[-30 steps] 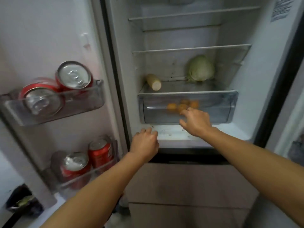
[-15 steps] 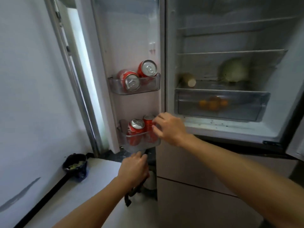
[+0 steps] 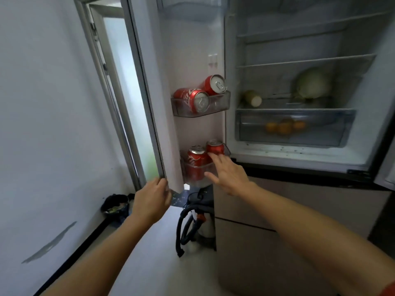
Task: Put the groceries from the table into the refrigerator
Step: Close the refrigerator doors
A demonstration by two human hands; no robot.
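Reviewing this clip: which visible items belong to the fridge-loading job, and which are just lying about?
Job:
soda cans
cabbage
oranges
refrigerator door, left hand gripping its edge
right hand

Lying about:
dark bag
hose appliance

At frame centre, the left hand (image 3: 152, 201) is gripping the refrigerator door (image 3: 154, 103) by its lower edge, while the right hand (image 3: 229, 173) is touching the lower door bin (image 3: 198, 174) holding upright red cans (image 3: 197, 162).
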